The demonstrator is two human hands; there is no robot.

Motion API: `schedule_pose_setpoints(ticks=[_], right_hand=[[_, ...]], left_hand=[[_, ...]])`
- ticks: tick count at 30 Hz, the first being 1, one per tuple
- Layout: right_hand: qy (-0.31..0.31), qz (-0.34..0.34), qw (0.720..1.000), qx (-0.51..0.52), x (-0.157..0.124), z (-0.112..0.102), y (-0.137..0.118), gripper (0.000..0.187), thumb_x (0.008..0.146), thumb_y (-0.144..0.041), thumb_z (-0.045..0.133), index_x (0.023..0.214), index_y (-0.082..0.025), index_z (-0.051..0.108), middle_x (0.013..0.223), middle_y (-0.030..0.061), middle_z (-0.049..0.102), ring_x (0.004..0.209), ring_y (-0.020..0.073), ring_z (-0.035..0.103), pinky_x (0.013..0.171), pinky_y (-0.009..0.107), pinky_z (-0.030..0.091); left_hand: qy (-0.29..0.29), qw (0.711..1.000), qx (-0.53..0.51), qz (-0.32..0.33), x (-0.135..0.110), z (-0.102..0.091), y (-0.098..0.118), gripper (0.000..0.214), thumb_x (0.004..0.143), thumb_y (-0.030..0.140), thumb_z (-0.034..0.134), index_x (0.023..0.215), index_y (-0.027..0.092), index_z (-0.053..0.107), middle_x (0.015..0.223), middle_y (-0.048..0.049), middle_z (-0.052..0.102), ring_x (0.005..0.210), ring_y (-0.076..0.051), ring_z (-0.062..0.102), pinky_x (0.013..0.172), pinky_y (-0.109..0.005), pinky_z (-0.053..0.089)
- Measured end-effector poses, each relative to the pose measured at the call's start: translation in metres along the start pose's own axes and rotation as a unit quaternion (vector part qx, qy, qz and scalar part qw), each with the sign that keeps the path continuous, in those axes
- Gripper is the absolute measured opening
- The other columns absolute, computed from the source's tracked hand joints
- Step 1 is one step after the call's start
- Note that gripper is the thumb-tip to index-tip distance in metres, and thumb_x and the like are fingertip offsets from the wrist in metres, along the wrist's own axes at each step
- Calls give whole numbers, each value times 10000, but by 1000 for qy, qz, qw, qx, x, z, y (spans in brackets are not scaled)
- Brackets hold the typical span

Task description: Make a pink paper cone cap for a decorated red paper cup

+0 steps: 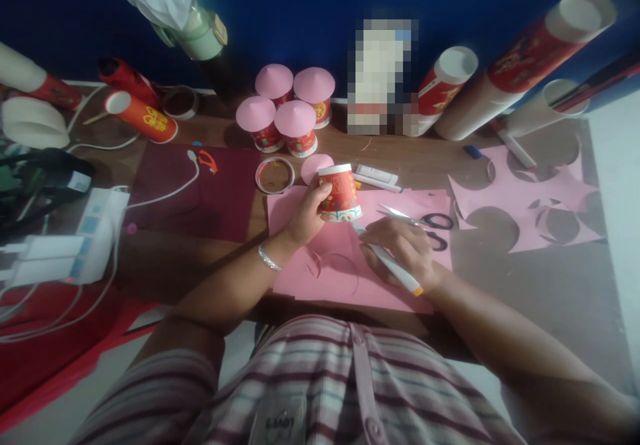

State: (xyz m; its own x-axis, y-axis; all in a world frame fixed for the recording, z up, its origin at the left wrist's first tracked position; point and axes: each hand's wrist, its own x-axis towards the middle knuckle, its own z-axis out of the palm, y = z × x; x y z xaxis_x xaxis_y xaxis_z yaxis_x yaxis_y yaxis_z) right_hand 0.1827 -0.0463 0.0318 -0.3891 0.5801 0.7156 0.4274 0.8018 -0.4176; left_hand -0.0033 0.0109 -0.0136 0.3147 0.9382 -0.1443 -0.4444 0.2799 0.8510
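My left hand is closed around a red printed paper cup, upside down with its narrow white base upward. Just right of the cup's rim, my right hand grips a slim white tool with an orange end that looks like a utility knife. Its tip points at the cup's lower edge; whether they touch, I cannot tell. Black-handled scissors lie partly behind my right hand. Under both hands are pink paper sheets with cut curves. A pink paper cone sits behind the cup.
Several red cups topped with pink cones stand at the back beside a tape roll. A marker lies behind the sheets. Pink offcuts with round holes are at right, stacked cups behind. A power strip with cables is at left.
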Motion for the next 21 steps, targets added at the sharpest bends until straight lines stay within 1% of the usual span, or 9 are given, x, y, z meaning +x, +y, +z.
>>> schedule_pose_setpoints(ticks=[4, 6, 10, 14, 16, 18, 21], right_hand=[[0, -3, 1000, 0, 0, 0, 0, 207, 893, -106, 629, 1074, -199, 593, 773, 28, 693, 659, 171, 687, 560, 289, 577], [-1, -3, 1000, -1, 0, 0, 0, 213, 893, -101, 627, 1078, -201, 591, 768, 25, 691, 654, 168, 683, 558, 286, 575], [-4, 0, 1000, -4, 0, 0, 0, 188, 902, -113, 628, 1065, -196, 585, 771, 28, 690, 646, 163, 671, 550, 287, 569], [-4, -4, 1000, 1, -1, 1, 0, 166, 897, -107, 640, 1039, -174, 588, 771, 50, 690, 653, 175, 669, 556, 302, 572], [-2, -5, 1000, 1, -1, 1, 0, 170, 897, -104, 640, 1043, -172, 587, 768, 51, 687, 650, 176, 667, 553, 302, 569], [-3, -4, 1000, -1, -1, 1, 0, 177, 904, -112, 633, 1058, -183, 585, 769, 41, 686, 650, 170, 668, 554, 295, 568], [-3, 0, 1000, 0, 0, 1, 0, 186, 910, -118, 624, 1073, -198, 584, 772, 28, 687, 647, 162, 670, 559, 288, 572]], left_hand=[[13, 999, 44, -5, 0, -2, 0, 279, 908, 441, 560, 1085, 232, 614, 1058, -45, 712, 1061, -233, 698, 883, -344, 589], [9, 998, 61, -14, -2, -2, 2, 296, 895, 458, 599, 1087, 234, 608, 1055, -40, 706, 1055, -227, 694, 874, -332, 581], [-11, 999, 33, -18, -6, 1, 6, 349, 864, 434, 692, 1134, 233, 597, 1068, -38, 699, 1043, -215, 693, 887, -333, 571], [4, 999, 30, -14, -7, 1, 5, 382, 841, 434, 731, 1129, 231, 583, 1017, -24, 691, 982, -198, 700, 853, -331, 577], [9, 999, 39, -17, -7, 2, 6, 395, 828, 453, 739, 1110, 228, 577, 1030, -40, 695, 992, -213, 702, 848, -345, 581], [7, 999, 38, -25, -7, 4, 7, 403, 826, 464, 734, 1115, 238, 567, 1086, -63, 700, 1038, -237, 700, 868, -372, 586], [11, 999, 37, -21, -6, 4, 7, 375, 861, 470, 686, 1138, 253, 556, 1138, -78, 702, 1100, -258, 695, 924, -419, 586]])
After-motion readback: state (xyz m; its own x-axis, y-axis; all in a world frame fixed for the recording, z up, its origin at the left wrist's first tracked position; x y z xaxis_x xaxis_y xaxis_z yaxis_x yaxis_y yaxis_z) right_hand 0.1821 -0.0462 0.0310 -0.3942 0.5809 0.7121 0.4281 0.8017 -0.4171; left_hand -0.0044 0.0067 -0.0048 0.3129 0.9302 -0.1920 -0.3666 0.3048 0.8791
